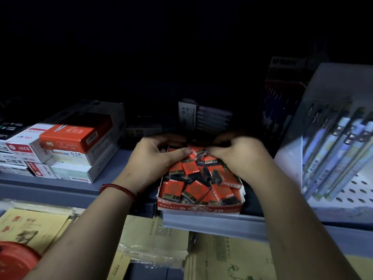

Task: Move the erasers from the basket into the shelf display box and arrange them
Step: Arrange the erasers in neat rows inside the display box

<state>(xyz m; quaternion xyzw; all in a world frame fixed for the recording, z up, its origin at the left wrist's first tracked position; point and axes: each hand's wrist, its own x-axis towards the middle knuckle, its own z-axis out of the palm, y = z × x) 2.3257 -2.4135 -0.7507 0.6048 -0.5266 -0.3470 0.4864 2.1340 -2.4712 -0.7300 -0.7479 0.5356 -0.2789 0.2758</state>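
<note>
- eraser (198, 151): small sleeved block with a red/black "2B" wrap, tilted, held between the two grips at the far end of the heap.
- left grip (155, 156): thumb and curled fingers pinch the eraser's left end.
- right grip (238, 154): curled fingertips pinch its right end.
- Handling, likely: light, stiff, sleeve a bit slick. Best held across the long sides; squeezing the sleeve ends could push the core out.
- erasers (193, 186): below the grips, a loose heap crossed at all angles, filling the display box (201, 209) to above its rim.
- Box front sits at the shelf (121, 174) lip, so spills would go over that edge.
- Room: pen boxes (74, 142) well left of left grip; pen packs (333, 154) near right of right grip; beyond the grips it is dark, depth unclear.
</note>
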